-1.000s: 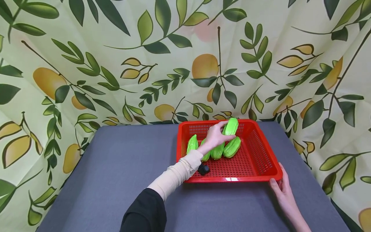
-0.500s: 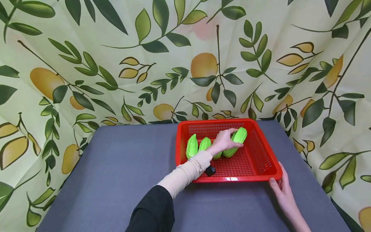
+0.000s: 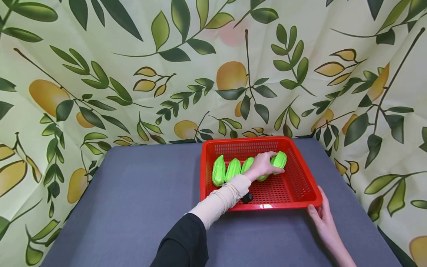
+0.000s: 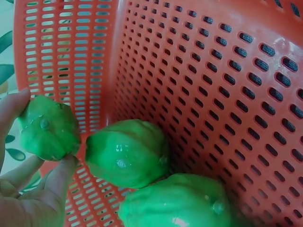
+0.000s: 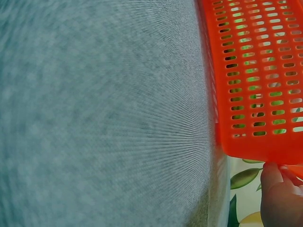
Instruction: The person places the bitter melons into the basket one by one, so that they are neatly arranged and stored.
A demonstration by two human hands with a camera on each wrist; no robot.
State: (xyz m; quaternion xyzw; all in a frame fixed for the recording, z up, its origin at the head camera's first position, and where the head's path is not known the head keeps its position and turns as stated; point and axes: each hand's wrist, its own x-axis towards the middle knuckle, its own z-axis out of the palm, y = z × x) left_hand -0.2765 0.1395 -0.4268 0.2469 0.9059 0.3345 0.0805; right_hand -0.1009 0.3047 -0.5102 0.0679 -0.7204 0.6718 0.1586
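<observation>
My left hand (image 3: 261, 165) grips a bright green, ribbed bitter melon (image 3: 279, 159) over the right half of the red plastic basket (image 3: 287, 205). In the left wrist view, thumb and fingers pinch this melon (image 4: 49, 127) from two sides, its stem end facing the camera. Beside it lie another melon (image 4: 127, 153) and a nearer one (image 4: 177, 203). Several bitter melons (image 3: 218, 171) stand in a row across the basket's left and middle, partly hidden by my hand. My right hand (image 3: 325, 213) holds the basket's near right corner, thumb at the rim; the right wrist view shows its fingers (image 5: 279, 194) at the basket's edge.
The basket stands on a grey cloth-covered table (image 3: 150, 193), towards its back right. Behind and around hangs a curtain (image 3: 200, 92) printed with leaves and fruit. A dark wrist camera (image 3: 247, 198) sits under my left wrist, over the basket's near side.
My left hand has moved right and towards me with the bitter melon, lowering it beside the rightmost one in the row. The right hand has stayed at the basket's corner.
</observation>
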